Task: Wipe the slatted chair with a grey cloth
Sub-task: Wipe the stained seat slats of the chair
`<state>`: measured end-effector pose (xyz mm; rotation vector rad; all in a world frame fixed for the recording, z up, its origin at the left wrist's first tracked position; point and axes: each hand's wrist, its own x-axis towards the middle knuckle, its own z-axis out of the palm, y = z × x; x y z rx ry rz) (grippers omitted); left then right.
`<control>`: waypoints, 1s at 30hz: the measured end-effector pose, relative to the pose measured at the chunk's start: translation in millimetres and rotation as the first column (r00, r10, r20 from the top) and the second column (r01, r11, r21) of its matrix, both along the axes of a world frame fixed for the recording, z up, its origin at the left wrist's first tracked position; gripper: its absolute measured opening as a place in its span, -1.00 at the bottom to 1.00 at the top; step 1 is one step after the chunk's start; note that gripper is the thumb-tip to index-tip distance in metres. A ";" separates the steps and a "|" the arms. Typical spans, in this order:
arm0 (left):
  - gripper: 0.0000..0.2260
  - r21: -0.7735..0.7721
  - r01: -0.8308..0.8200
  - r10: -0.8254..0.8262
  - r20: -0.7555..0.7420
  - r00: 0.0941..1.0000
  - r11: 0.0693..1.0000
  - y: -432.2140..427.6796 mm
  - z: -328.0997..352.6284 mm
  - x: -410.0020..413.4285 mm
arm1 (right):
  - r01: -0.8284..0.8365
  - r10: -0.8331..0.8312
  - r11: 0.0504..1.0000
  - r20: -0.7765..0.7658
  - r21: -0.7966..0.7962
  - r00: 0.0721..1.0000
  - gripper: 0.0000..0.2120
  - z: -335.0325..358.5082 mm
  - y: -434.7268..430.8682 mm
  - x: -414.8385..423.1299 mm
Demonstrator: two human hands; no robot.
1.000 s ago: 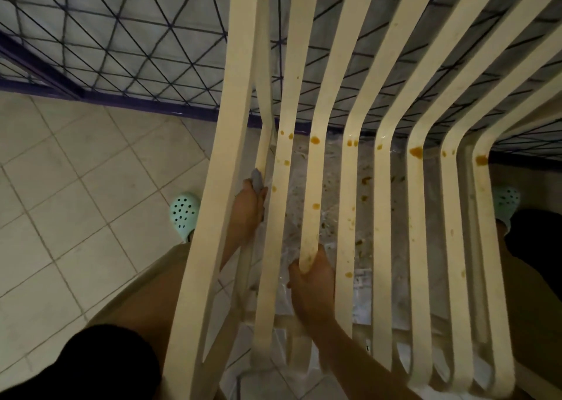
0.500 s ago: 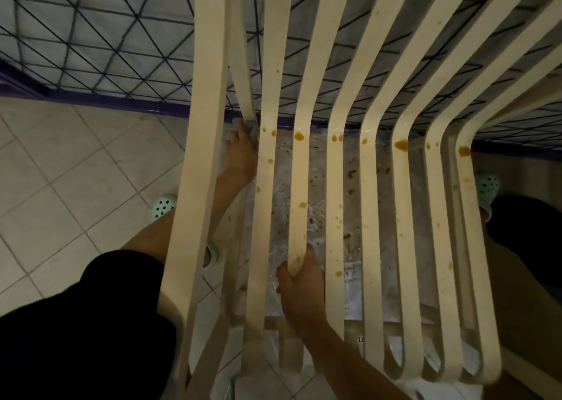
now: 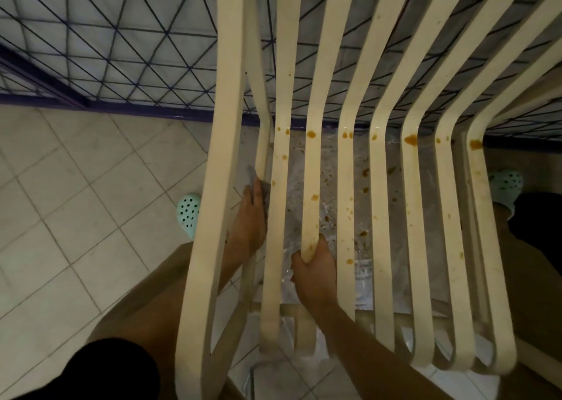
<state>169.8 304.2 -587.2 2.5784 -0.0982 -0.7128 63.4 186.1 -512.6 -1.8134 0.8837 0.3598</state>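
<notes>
A cream slatted chair (image 3: 346,168) fills the view from above, its slats spotted with brown stains. My left hand (image 3: 251,217) reaches between the outer frame and the second slat and presses a grey cloth (image 3: 254,177) against that thin slat. Only a small corner of the cloth shows above my fingers. My right hand (image 3: 314,270) is wrapped around a stained slat near the seat's front, holding the chair steady.
A clear plastic sheet (image 3: 362,266) with brown spatter lies on the tiled floor (image 3: 60,205) under the chair. A dark metal grille (image 3: 115,44) stands behind. My feet in mint clogs (image 3: 189,212) stand on either side of the chair.
My left hand with the cloth slid up the thin slat half a second ago and has come back down it. My right hand keeps its grip on the same slat.
</notes>
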 end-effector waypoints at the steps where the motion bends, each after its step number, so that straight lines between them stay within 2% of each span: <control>1: -0.41 -0.004 0.003 -0.002 0.041 0.999 1.000 5.3 -2.3 -13.7 | 0.003 -0.003 1.000 -0.003 0.000 1.000 -0.86 0.7 0.6 -0.1; 3: -0.25 -0.007 0.047 -0.047 0.061 0.997 0.999 18.9 -7.3 -38.5 | 0.001 -0.001 1.000 0.016 0.002 1.000 -0.83 3.4 1.1 -0.8; 5: -0.17 -0.018 0.027 -0.026 0.030 0.999 0.999 27.5 -10.0 -60.8 | -0.004 0.004 1.000 0.033 0.001 0.999 -0.78 3.5 0.4 -0.3; 8: -0.34 0.013 0.017 -0.017 0.027 0.999 1.000 32.2 2.7 -91.8 | 0.001 -0.003 1.000 0.046 0.025 0.999 -0.79 4.9 -1.3 -2.8; 10: -0.32 0.013 0.072 -0.072 0.056 0.996 0.997 39.2 -1.6 -101.1 | 0.003 -0.005 0.999 0.051 0.040 0.999 -0.81 5.2 -1.6 -2.6; 13: -0.19 0.053 0.099 -0.103 0.066 0.993 0.994 44.5 -12.3 -91.0 | 0.009 -0.011 0.999 0.043 0.048 0.999 -0.81 2.0 0.0 -1.7; 17: -0.12 0.048 0.082 -0.084 0.034 0.996 0.995 33.9 -14.5 -62.9 | 0.026 -0.028 0.997 0.027 0.074 0.999 -0.82 -2.9 2.0 -3.4; 22: -0.22 0.083 0.095 -0.100 0.060 0.993 0.992 10.2 -9.7 2.8 | 0.022 -0.024 0.997 0.028 0.067 0.999 -0.83 -7.9 2.1 -5.6; 25: -0.19 0.068 0.029 -0.029 0.006 1.000 0.997 -4.8 -12.7 47.7 | 0.031 -0.032 0.995 0.002 0.094 0.999 -0.78 -8.7 1.8 -6.9; 30: -0.27 0.098 -0.031 0.027 0.046 0.999 0.995 -25.4 -22.7 105.7 | 0.040 -0.037 0.993 -0.028 0.112 0.999 -0.75 -10.4 0.6 -7.7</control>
